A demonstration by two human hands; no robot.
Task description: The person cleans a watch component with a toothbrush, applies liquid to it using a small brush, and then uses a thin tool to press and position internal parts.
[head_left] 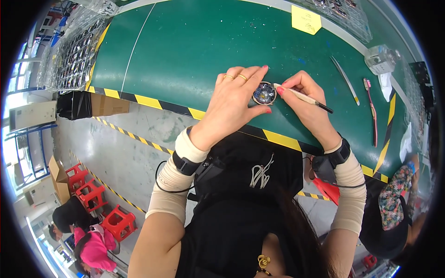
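A small round piece (pixel 264 94) with a pale rim and a dark, shiny face, like a watch head, rests at the green tabletop's near side. My left hand (pixel 234 95) steadies it from the left, thumb and forefinger closed about its edge. In my right hand (pixel 308 99) is a slim pen-shaped tool (pixel 303 97), pale along its shaft and black at the rear. Its tip meets the right rim of the round piece, or lies very close to it. To the right lie metal tweezers (pixel 346 79) and a pink-and-white toothbrush (pixel 373 113).
A clear jar (pixel 381 59) and white tissue (pixel 384 85) stand near the right edge. A yellow note (pixel 306 20) lies at the back. Clear trays of small parts (pixel 76 58) sit at far left. Red stools (pixel 119 222) and other people are on the floor around.
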